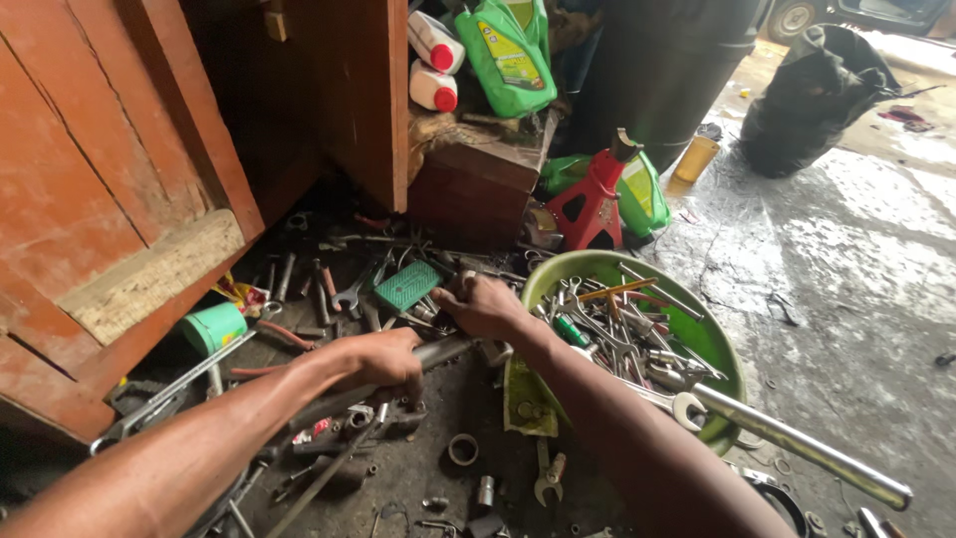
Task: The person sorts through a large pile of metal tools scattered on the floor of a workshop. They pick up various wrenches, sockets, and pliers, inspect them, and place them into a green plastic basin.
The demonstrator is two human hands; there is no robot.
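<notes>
Head view: both hands reach down into a heap of loose tools on a stained, oily floor. The left hand [383,357] is wrapped around a long dark metal bar [438,352] that lies slantwise across the pile — fingers curled over it, knuckles up. The right hand [485,307] sits further along, at the bar's upper end, closed down with its fingers bent among the spanners and sockets; whether it actually pinches the bar's tip or a smaller piece under it I cannot tell.

The bar is buried among other tools, so lifting it cleanly likely calls for a firm two-handed hold and a straight draw along its own length, not a sideways wrench that would scatter the small sockets near it. The oily floor suggests a slippery grip — squeezing well back from the end seems wise.

Just to the right stands a green plastic basin [724,351] full of spanners, with a long chrome handle [797,441] poking over its rim. A red jack stand [590,204] and a green oil jug [505,50] stand behind, beside a wooden box [476,177].
</notes>
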